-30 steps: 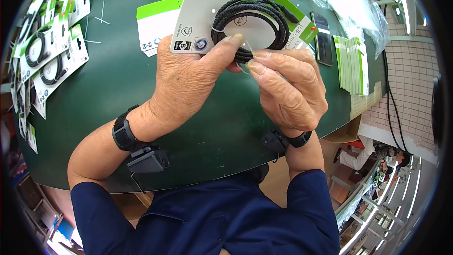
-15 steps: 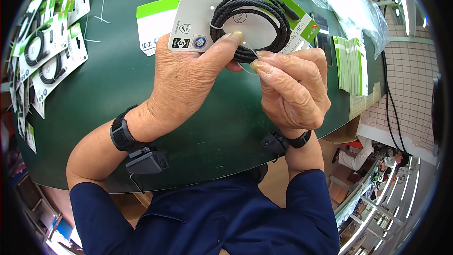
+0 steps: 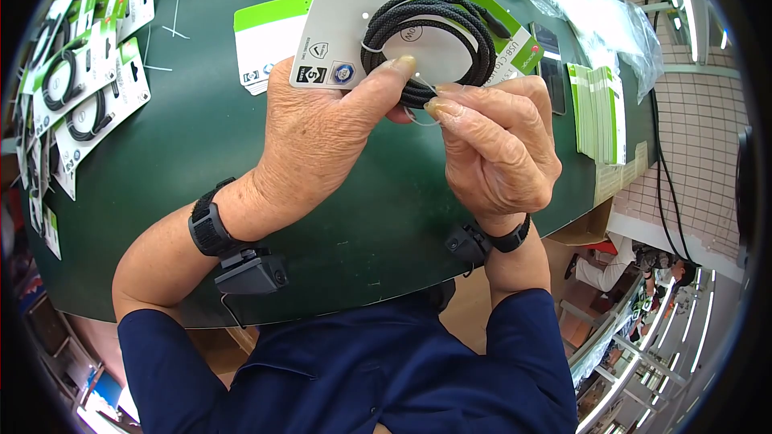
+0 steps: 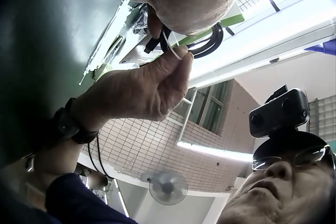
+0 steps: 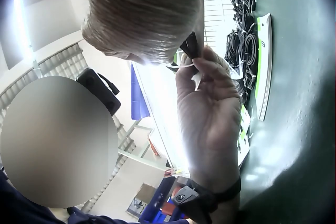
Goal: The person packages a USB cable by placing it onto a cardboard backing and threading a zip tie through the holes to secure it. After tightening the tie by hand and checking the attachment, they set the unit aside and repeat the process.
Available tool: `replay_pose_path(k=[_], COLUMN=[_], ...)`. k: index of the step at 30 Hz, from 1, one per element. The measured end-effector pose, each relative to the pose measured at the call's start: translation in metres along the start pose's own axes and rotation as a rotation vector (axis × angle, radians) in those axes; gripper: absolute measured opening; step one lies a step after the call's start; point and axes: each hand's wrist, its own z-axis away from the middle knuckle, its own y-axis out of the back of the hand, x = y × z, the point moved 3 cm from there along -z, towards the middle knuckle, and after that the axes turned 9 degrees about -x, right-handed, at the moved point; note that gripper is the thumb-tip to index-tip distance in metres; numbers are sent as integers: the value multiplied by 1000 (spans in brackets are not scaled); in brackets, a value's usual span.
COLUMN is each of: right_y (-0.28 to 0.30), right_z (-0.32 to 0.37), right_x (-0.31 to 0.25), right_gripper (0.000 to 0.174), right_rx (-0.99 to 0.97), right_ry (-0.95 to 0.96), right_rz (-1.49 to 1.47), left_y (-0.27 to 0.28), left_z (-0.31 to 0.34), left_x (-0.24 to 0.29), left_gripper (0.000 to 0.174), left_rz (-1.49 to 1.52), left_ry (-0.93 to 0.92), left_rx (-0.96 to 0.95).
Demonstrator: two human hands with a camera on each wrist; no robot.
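Note:
The left hand grips a white and green card with a coiled black braided cable lying on it, its thumb pressing near the coil's lower left. A thin clear tie loops round the coil's bottom and through the card. Thumb and index finger of the right hand pinch that tie just right of the left thumb. A second white tie binds the coil at its left. In the left wrist view the right hand pinches the tie beside the dark coil.
Carded cables lie piled at the left of the green table. Behind the held card is a stack of cards; at the right are a phone, another card stack and a clear plastic bag. Loose ties lie upper left.
The card tilted slightly and shifted left, then came back. The right fingers moved a little right and returned near the left thumb, still pinching the tie.

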Motion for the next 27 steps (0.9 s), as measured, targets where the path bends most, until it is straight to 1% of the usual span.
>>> replay_pose_path(k=[3, 6, 7, 9, 10, 12, 15, 17, 20, 21, 24, 27], right_y=[0, 0, 0, -1, -2, -4, -4, -4, -4, -3, -4, -5], right_z=[0, -1, -1, -1, -1, 0, 0, 0, 0, -1, -5, -6], right_x=[1, 1, 1, 1, 1, 1, 1, 1, 2, 2, 3, -1], right_gripper=[22, 22, 22, 22, 27, 38, 38, 38, 22, 22, 20, 19], right_rx=[-11, -18, -19, -20, -12, 4, 1, 0, -31, -31, -89, -78], right_ry=[-4, -9, -12, -13, -12, -10, -15, -18, -18, -18, -113, -168], right_rz=[3, 2, 0, -3, -4, -6, 2, 6, -16, -16, -27, -83], left_y=[2, 7, 5, 1, 0, 1, 1, 1, 0, 0, -3, -4], left_z=[0, -1, -1, 0, 0, 0, -1, -1, 0, 0, 3, 4], left_x=[-1, -4, -3, 0, 0, 1, 2, 1, 0, -1, -2, -2], left_gripper=[19, 19, 19, 20, 20, 20, 19, 20, 20, 20, 20, 20], left_rz=[-25, -350, -349, -113, 5, -9, -37, 12, 31, 25, -6, -63], left_ry=[-7, -164, -164, -63, -12, -14, -17, -3, 2, 0, -13, -40], left_rx=[-29, -47, -47, -20, -6, -11, -22, -15, -4, 4, 12, 7])
